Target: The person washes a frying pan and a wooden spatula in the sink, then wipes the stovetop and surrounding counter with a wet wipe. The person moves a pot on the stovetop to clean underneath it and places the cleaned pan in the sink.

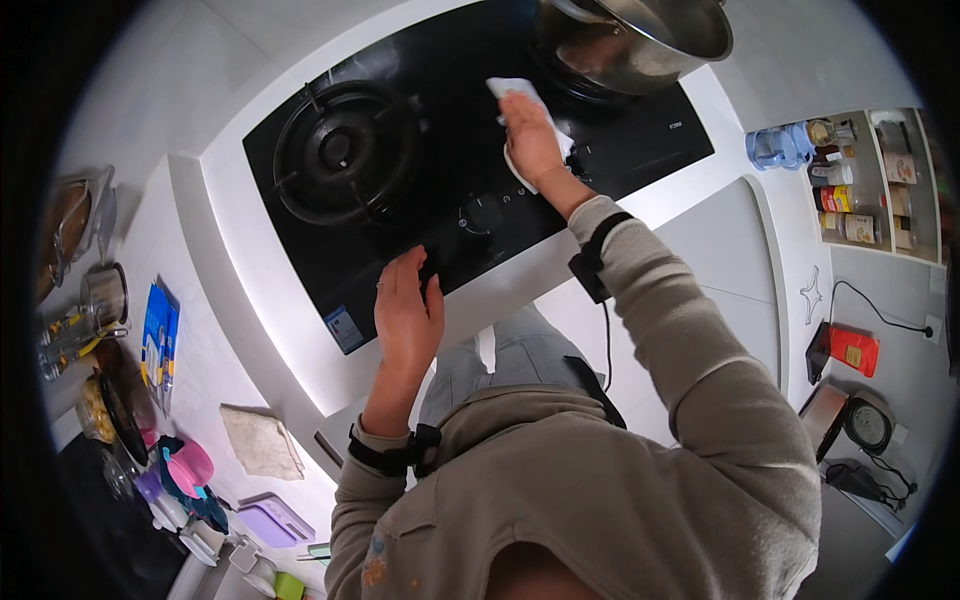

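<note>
My right hand presses a white wipe or cloth flat on the black glass gas hob, left of a large steel pot on the right burner. A control knob sits below and to the left of that hand. Near the hob's front edge, my left hand rests or hovers with its fingers together and thumb slightly apart, holding nothing that I can see. The left burner with its round pan support lies bare, above and to the left of my left hand.
On the left counter lie a blue packet, a folded beige cloth, a steel pot, a pink bowl and a purple tray. At the right stand a blue plastic container, a shelf of jars and a red packet.
</note>
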Available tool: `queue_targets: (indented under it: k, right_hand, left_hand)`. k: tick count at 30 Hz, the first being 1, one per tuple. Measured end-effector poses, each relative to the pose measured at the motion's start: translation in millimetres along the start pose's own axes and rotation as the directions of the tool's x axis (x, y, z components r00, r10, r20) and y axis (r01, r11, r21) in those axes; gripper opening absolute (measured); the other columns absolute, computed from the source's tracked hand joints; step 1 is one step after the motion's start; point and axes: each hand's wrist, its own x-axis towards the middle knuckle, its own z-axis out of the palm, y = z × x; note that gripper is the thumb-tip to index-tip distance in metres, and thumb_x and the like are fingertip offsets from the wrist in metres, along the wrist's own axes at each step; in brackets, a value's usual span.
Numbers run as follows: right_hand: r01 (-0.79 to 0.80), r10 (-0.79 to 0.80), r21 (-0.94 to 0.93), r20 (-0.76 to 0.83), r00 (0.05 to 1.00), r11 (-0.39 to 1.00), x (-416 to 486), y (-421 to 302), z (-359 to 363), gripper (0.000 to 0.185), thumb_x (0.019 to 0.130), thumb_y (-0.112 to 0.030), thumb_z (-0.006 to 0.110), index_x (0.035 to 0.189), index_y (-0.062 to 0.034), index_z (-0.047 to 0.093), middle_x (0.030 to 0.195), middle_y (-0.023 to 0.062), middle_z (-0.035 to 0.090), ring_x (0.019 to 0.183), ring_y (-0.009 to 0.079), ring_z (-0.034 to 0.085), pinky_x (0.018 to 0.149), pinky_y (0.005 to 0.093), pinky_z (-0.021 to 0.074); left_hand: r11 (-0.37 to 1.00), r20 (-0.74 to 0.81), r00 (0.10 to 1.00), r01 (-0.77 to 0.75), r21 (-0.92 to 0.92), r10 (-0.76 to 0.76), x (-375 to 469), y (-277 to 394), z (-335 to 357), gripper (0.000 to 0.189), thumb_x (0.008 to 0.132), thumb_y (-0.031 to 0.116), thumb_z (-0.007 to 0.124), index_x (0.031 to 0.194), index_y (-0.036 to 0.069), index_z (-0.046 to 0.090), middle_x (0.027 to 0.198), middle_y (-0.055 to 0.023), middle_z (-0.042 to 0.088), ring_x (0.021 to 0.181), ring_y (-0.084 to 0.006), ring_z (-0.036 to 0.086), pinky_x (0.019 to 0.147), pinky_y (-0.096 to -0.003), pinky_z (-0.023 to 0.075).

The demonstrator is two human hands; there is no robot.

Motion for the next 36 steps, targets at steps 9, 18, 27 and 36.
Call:
queue_targets:
  k: [9, 18, 27, 36]
  right_hand:
    - [-0.637, 0.656, -0.412, -0.118, 0.746, 0.651, -1, -20, 16, 0.076, 0.094, -0.040, 0.045, 0.142, 0.0151, 0.024, 0.151, 0.0341, 0.019, 0.143, 0.0474, 0.013, 0.118, 0.0483, 0.0052]
    - [-0.077, 0.156, -0.304, 0.247, 0.956, 0.950, 10, -31, 14, 0.063, 0.094, -0.036, 0.045, 0.142, 0.0045, 0.036, 0.151, 0.0232, 0.031, 0.142, 0.0365, 0.025, 0.118, 0.0438, 0.0151]
    - [0.402, -0.483, 0.268, 0.444, 0.755, 0.875, -24, -19, -43, 0.046, 0.095, -0.012, 0.048, 0.141, -0.0076, 0.045, 0.152, 0.0065, 0.035, 0.141, 0.0240, 0.030, 0.117, 0.0365, 0.0231]
    - [0.094, -0.108, 0.087, 0.177, 0.978, 0.992, -123, -70, -60, 0.051, 0.080, 0.001, 0.059, 0.130, 0.0015, 0.053, 0.139, 0.0192, 0.048, 0.131, 0.0337, 0.045, 0.112, 0.0427, 0.0333]
  left_hand:
    - [1.000, -0.021, 1.000, 0.008, -0.023, -0.009, 1, 4, -8, 0.037, 0.080, -0.002, 0.064, 0.116, -0.002, 0.056, 0.106, -0.0174, 0.062, 0.093, -0.0313, 0.062, 0.077, -0.0369, 0.0523]
    - [0.999, -0.033, 0.998, 0.052, -0.009, -0.052, -11, -7, -21, 0.036, 0.083, -0.005, 0.060, 0.118, -0.003, 0.055, 0.107, -0.0174, 0.062, 0.094, -0.0290, 0.063, 0.075, -0.0343, 0.0546]
    - [0.999, -0.023, 0.999, 0.043, -0.007, -0.043, -7, -12, -28, 0.036, 0.080, -0.003, 0.063, 0.116, -0.001, 0.057, 0.106, -0.0170, 0.063, 0.092, -0.0308, 0.063, 0.075, -0.0367, 0.0526]
    - [0.997, 0.017, 0.998, 0.054, -0.052, -0.053, -14, -25, -32, 0.036, 0.082, 0.000, 0.063, 0.118, -0.001, 0.056, 0.108, -0.0165, 0.063, 0.094, -0.0303, 0.063, 0.077, -0.0368, 0.0526]
